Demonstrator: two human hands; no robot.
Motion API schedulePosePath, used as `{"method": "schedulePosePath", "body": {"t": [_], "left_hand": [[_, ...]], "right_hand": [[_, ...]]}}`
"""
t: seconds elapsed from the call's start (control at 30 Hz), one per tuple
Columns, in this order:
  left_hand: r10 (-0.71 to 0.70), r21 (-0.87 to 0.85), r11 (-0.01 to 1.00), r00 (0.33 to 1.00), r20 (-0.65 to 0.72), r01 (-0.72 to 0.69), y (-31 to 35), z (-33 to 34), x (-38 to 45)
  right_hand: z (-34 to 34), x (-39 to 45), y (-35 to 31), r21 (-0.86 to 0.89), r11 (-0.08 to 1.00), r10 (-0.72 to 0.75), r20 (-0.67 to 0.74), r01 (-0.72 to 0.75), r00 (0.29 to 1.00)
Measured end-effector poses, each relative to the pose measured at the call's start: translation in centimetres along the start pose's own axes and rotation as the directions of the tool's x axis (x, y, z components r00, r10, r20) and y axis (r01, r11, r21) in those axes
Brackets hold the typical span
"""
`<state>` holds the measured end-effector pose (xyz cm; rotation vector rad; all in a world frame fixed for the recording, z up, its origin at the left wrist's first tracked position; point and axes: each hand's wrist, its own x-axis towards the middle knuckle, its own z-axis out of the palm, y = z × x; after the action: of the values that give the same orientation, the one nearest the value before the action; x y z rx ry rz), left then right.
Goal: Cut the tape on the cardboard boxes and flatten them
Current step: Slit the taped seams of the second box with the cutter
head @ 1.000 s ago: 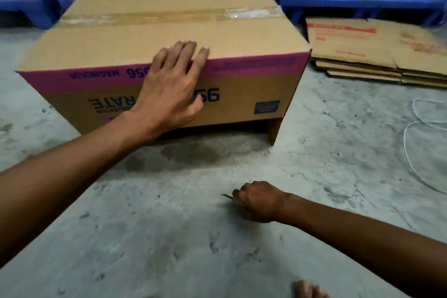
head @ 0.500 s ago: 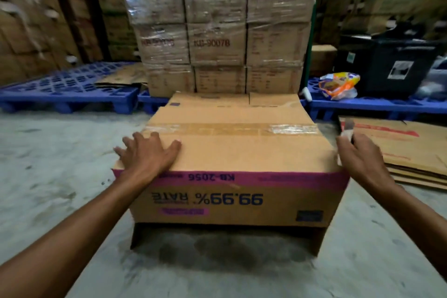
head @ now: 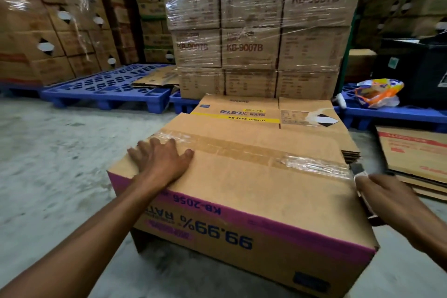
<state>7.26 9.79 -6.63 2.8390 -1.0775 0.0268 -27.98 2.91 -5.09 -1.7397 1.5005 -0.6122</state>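
Note:
A brown cardboard box (head: 254, 186) with a purple band stands upside down on the concrete floor in front of me. Clear tape (head: 242, 152) runs across its top from left to right. My left hand (head: 162, 162) presses flat on the top near the tape's left end, fingers spread. At the box's right edge my right hand (head: 391, 203) grips a small cutter (head: 358, 169), whose tip sits at the tape's right end.
Flattened boxes (head: 278, 113) lie right behind the box, and another flat stack (head: 416, 159) lies on the floor at right. Blue pallets (head: 106, 89) and a shrink-wrapped stack of cartons (head: 256, 31) stand behind. An orange bag (head: 377, 93) rests on the right pallet.
My right hand rose from the floor with the cutter to the box's right edge and reached the tape's end. My left hand slid from the box's front onto its top, up to the tape.

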Motion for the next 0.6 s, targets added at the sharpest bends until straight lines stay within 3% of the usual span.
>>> {"method": "schedulePosePath", "body": {"t": [0.07,0.13,0.23,0.37,0.6], "left_hand": [[0.179,-0.041,0.983,0.983,0.034,-0.178,2.2,0.1,-1.0],[0.383,-0.098,0.921,0.921,0.069,-0.376,6.0,0.1,-2.2],[0.55,-0.151,0.834,0.821,0.154,-0.531,12.7,-0.3,-3.4],[0.62,-0.206,0.784,0.758,0.202,-0.586,21.3,-0.5,-3.5],[0.54,-0.141,0.841,0.814,0.214,-0.522,29.3,1.1,-2.2]], "right_hand": [[0.5,0.0,0.1,0.041,0.999,-0.018,-0.034,0.019,0.999],[0.4,0.4,0.6,0.1,0.995,-0.003,-0.078,0.01,0.997],[-0.5,1.5,1.7,0.252,0.967,0.062,-0.08,-0.04,0.995],[-2.2,3.6,3.7,0.406,0.912,0.091,-0.069,-0.056,0.993],[-2.5,6.6,5.7,0.439,0.895,0.092,-0.002,-0.082,0.996]]}}
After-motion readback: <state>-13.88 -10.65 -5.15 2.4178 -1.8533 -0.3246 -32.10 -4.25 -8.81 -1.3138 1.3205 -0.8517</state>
